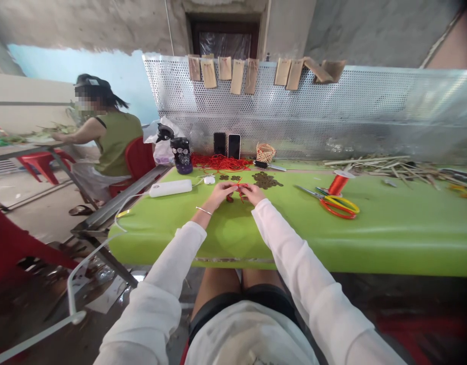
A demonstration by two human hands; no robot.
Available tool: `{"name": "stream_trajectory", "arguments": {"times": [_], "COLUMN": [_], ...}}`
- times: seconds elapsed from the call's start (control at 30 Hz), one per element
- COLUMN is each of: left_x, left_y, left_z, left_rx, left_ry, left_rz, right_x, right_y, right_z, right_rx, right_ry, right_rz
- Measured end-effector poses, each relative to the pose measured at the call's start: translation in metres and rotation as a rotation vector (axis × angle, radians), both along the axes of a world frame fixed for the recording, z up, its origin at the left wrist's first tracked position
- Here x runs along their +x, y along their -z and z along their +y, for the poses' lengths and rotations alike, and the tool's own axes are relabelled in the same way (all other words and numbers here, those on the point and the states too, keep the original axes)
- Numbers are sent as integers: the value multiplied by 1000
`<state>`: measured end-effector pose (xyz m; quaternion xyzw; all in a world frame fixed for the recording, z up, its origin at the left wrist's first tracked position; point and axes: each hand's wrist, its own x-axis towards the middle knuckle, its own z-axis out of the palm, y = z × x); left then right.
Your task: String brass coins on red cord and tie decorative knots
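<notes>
Both my hands meet over the green-covered table (294,228), fingers pinched on a thin red cord (241,188). My left hand (221,194) grips it from one side, and a bracelet circles that wrist. From the other side my right hand (254,193) pinches the same cord. A small dark reddish piece (229,198) hangs or lies just below my left fingers; I cannot tell which. Just beyond the hands lie small groups of coins (225,178) and a larger heap of dark coins (266,180).
Scissors (338,205) and a red thread spool (338,183) lie right. Behind are a red cord pile (222,162), phones (234,146), a small basket (265,152) and a tumbler (181,156). A white power bank (170,188) sits left. A co-worker (112,134) sits at another table.
</notes>
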<state>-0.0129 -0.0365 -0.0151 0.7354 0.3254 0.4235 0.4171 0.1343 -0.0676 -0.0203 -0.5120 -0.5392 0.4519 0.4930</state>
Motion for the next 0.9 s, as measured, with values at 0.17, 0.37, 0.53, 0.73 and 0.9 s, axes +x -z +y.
{"name": "stream_trajectory", "arguments": {"times": [0.17,0.37,0.53,0.73,0.9], "left_x": [0,0,2,6,5], "left_y": [-4,-7,-7,-4,-2], "left_z": [-2,-5,-7,-7,-6], "left_rx": [111,201,248,302,356], "left_ry": [-88,-132,-122,-128,-195], "left_rz": [-43,-65,-46,-33,-32], "right_x": [2,4,4,7,7], "right_y": [-1,-2,-1,0,2], "right_z": [3,5,2,2,4], "right_rx": [-22,-26,-7,3,-10], "right_ry": [38,76,50,80,79], "right_rz": [8,47,62,85,135]}}
